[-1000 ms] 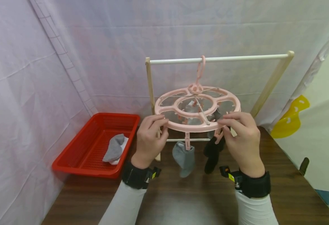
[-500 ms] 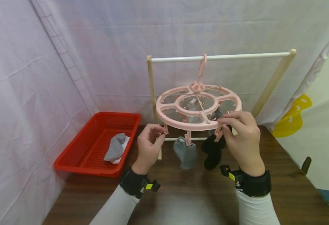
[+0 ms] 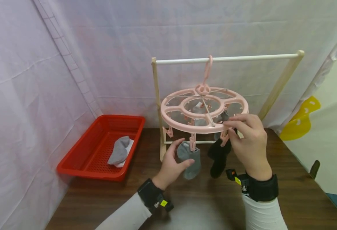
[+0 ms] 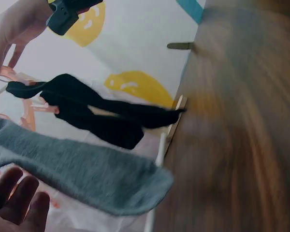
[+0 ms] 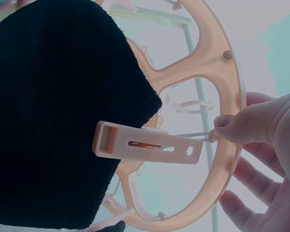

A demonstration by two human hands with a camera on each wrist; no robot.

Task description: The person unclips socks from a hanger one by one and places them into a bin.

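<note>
A round pink clip hanger (image 3: 197, 129) hangs by its hook from a white bar. My right hand (image 3: 250, 145) pinches its near right rim; in the right wrist view the thumb (image 5: 251, 123) lies on the front and the fingers go behind. A grey sock (image 3: 195, 163) dangles from a pink clothespin (image 3: 192, 140) at the front. My left hand (image 3: 171, 167) is at that sock's left side, thumb and fingers spread around it; whether they touch is unclear. A black sock (image 3: 218, 159) hangs from another clothespin (image 5: 150, 142) near my right hand.
A red basket (image 3: 67, 163) at the left holds a grey sock (image 3: 119, 150) and something white. The rack has wooden posts (image 3: 282, 84) and a white bar (image 3: 252, 58). More socks hang at the hanger's back. White cloth surrounds the brown table (image 3: 203, 204).
My left hand has let go of the hanger's rim, passed the left clothespin, and moved down and right to the grey sock. My right hand has stayed on the rim.
</note>
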